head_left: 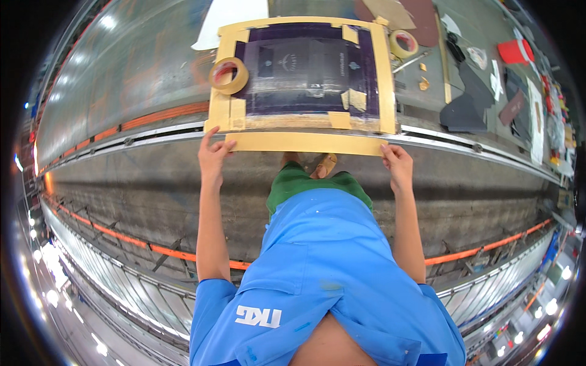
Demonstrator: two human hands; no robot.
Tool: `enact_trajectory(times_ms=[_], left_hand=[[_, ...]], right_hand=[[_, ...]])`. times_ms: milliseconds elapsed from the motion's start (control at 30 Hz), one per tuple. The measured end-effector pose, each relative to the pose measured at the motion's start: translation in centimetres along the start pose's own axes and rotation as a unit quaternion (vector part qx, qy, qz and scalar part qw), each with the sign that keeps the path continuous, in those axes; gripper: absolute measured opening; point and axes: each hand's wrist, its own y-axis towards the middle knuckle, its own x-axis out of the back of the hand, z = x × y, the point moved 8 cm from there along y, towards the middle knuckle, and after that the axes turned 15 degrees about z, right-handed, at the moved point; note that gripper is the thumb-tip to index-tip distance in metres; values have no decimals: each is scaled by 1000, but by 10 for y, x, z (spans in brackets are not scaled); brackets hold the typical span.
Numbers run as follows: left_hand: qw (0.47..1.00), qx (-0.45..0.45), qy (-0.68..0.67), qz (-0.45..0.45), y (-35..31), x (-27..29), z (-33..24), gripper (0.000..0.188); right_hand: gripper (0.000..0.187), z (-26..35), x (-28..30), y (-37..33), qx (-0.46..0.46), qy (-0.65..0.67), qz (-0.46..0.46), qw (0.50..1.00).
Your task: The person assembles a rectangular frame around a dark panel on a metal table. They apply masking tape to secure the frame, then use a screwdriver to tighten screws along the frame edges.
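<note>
A long strip of yellow masking tape (308, 143) is stretched level between my two hands. My left hand (213, 157) grips its left end, with one finger pointing up beside the frame's corner. My right hand (398, 163) pinches the right end between thumb and fingers. Just beyond the strip lies a rectangular frame (383, 79), its borders covered with yellow tape, around a dark purple panel (293, 67) with faint printed shapes. Short tape pieces (355, 99) stick to the panel's corners. On the frame's left side rests a roll of masking tape (243, 76).
Another tape roll (395, 46) sits right of the frame, near a thin metal tool (412, 62). Farther right are dark grey sheet pieces (467, 100) and a red cup (514, 52). White sheet material (235, 21) lies behind. A metal rail (152, 133) edges the table.
</note>
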Motion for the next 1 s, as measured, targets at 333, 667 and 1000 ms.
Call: enact_trajectory(times_ms=[333, 667, 1000], left_hand=[[994, 83, 59, -40, 23, 18, 2, 22], [989, 43, 132, -51, 49, 23, 18, 30], [982, 44, 154, -96, 44, 14, 15, 34]], right_hand=[[41, 41, -4, 24, 41, -258, -83, 962], [46, 24, 3, 47, -21, -234, -89, 968], [46, 24, 4, 49, 21, -250, -111, 962]])
